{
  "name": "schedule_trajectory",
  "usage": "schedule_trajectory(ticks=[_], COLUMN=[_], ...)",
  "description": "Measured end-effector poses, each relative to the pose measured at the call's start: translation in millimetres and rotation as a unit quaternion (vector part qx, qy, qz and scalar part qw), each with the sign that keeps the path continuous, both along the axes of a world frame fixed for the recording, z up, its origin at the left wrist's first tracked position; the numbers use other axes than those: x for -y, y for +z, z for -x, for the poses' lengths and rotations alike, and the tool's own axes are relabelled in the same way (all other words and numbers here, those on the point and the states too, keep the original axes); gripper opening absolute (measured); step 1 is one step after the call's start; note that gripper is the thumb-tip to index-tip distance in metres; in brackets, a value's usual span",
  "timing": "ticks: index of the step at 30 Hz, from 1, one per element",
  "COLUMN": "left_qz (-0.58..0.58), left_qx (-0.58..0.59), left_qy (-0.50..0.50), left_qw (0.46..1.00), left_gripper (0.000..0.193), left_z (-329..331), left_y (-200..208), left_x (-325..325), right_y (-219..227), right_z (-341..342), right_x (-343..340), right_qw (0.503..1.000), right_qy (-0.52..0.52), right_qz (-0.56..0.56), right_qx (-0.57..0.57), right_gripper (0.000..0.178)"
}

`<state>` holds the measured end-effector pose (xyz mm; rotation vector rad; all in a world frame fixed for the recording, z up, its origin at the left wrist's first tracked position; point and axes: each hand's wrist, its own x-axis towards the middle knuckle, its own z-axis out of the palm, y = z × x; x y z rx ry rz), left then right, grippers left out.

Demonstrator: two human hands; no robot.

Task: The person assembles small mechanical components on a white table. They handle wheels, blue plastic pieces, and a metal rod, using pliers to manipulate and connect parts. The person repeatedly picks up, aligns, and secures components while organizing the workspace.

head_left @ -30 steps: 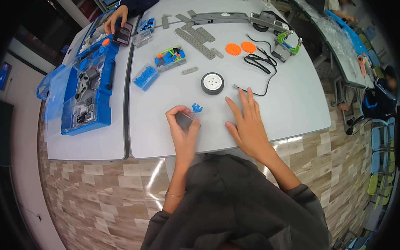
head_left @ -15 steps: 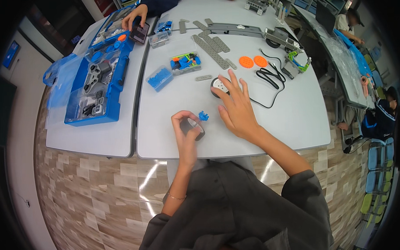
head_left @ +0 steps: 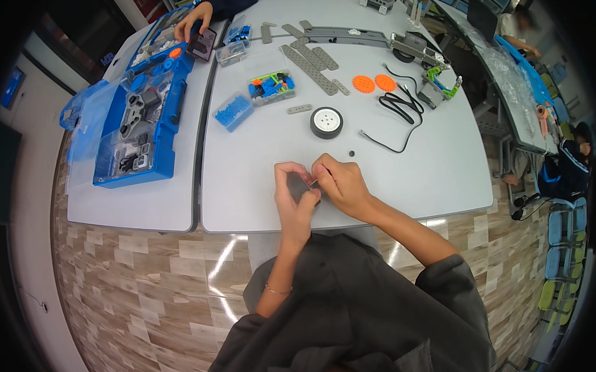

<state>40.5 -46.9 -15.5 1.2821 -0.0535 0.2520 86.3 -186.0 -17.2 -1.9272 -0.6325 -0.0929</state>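
Close to the table's near edge my left hand (head_left: pixel 293 202) is curled round a dark wheel (head_left: pixel 301 191), which the fingers mostly cover. My right hand (head_left: pixel 339 184) meets it from the right, thumb and fingers pinched together against the wheel's side. Whatever small part sits in that pinch is hidden. Beyond the hands a second wheel (head_left: pixel 326 123), black tyre with a white hub, lies flat on the table. A tiny black piece (head_left: pixel 351 153) rests just ahead of my right hand.
At left stands a blue kit case (head_left: pixel 172 126) with a grey controller (head_left: pixel 138 113). Parts boxes (head_left: pixel 233 113), grey beams (head_left: pixel 308 69), orange gears (head_left: pixel 363 84) and a black cable (head_left: pixel 410 127) lie farther off. Another person's hand (head_left: pixel 197 22) holds a dark box (head_left: pixel 202 43).
My right hand has left the flat wheel and come down to the one in my left hand. The blue connector beside my left hand is out of sight. The tiny black piece now shows.
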Motion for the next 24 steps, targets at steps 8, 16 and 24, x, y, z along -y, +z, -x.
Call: schedule_trajectory(ticks=[8,16,24], left_qz=[0.15,0.204,0.239], left_qx=[-0.066,-0.073,-0.072], left_qy=[0.072,-0.065,-0.069], left_qw=[0.984,0.974,0.966], left_gripper=[0.029,0.029,0.031], left_z=[33,20,18], left_y=[12,1,0], left_x=[-53,-21,-25], right_y=[32,31,27], right_z=[-14,-31,-36], right_x=[65,56,58], right_qw=[0.974,0.97,0.974], right_qy=[-0.206,-0.212,-0.17], right_qz=[-0.086,0.091,0.123], right_qx=[0.042,0.074,0.086], right_gripper=[0.026,0.018,0.015])
